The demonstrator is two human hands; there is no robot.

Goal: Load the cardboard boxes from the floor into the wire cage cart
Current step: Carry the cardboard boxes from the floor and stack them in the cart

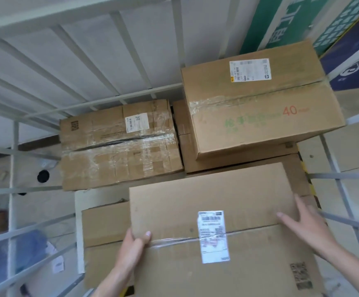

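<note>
Item one, as I logged it: a large cardboard box (217, 200), nearest the camera, lying flat inside the wire cage cart (13, 168) with a white shipping label (213, 236) stuck across its taped centre seam. The left hand (134, 243) grasped the box's left edge, thumb on top and the other fingers wrapped out of my sight below. The right hand (304, 219) lay released and flat on the top face near the right edge, fingers straight and spread. Item two: a lower carton (105, 221) at front left, partly covered by the large box. Item three: a heavily taped box (118, 146) at back left against the cart's white bars, bearing a small label. Item four: a box printed in green with a red "40" (259, 99) at back right, stacked on a plain brown box (238, 161) and carrying a label near its far edge. I could not tell whether the large box rested fully on the cartons beneath it. Beyond the bars at upper right I noted a green sign (281, 20) and a dark blue sign (356, 61).
</note>
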